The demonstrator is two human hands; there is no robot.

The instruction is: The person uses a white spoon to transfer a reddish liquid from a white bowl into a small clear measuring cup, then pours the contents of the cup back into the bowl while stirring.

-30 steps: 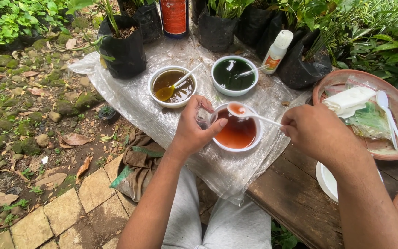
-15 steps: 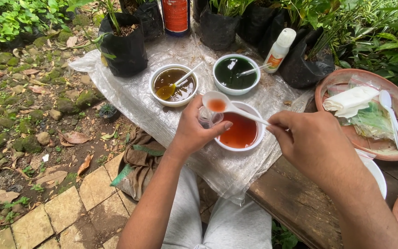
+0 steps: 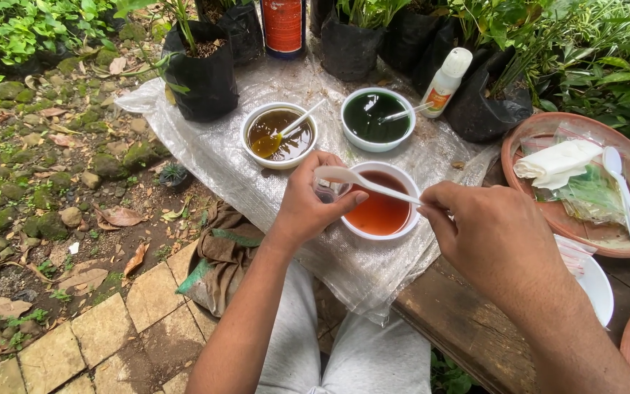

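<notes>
The white plastic spoon (image 3: 362, 182) in the right hand (image 3: 486, 233), which a second earlier carried orange-red liquid just above the bowl of orange-red liquid (image 3: 379, 210), ended tipped over the small clear container (image 3: 327, 191) held in the left hand (image 3: 311, 204). Its scoop, full before, showed white. The right hand had drawn back slightly toward the person.
</notes>
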